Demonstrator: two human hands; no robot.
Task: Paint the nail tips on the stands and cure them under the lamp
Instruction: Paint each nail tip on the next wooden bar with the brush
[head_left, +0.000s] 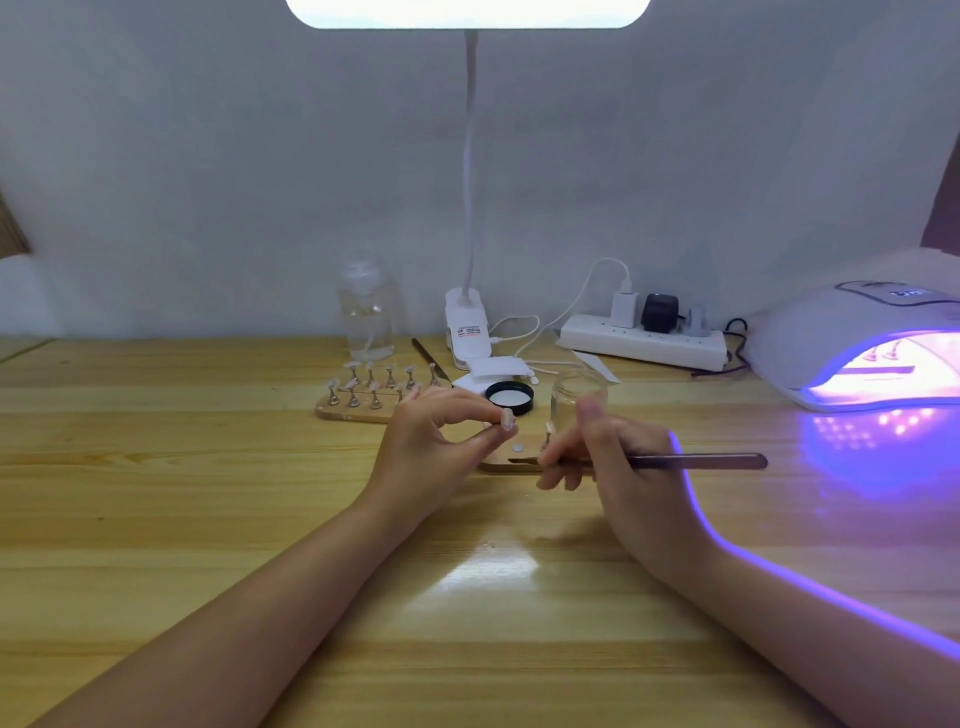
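At the left of the wooden table (156, 467), the far wooden holder (332, 413) is carrying two rows of small metal stands, each topped with a nail tip (353, 365). A clear pump bottle (366, 306) is standing behind it.

My left hand (426, 441) is pinching one stand between thumb and fingertips, with its pale nail tip (506, 418) facing up just past my fingers. I am holding it above the near wooden holder (498, 464), where a bare round metal spot (517, 447) is showing. I judge the tip to be very light, thin and somewhat flexible, and any wet coat on it easy to smudge. The stem of the stand is therefore the correct place to grip, never the painted face.

Behind my hands, a black lid (510, 398) is lying beside an open glass jar (576, 397).

My right hand (623, 467) is gripping the brush (696, 460) pen-fashion, with the handle pointing right and the dark tip reaching left toward the near holder. The brush is slim and rigid; light pressure should suffice.

At the far right, the curing lamp (852, 332) is glowing violet, with stands visible inside.
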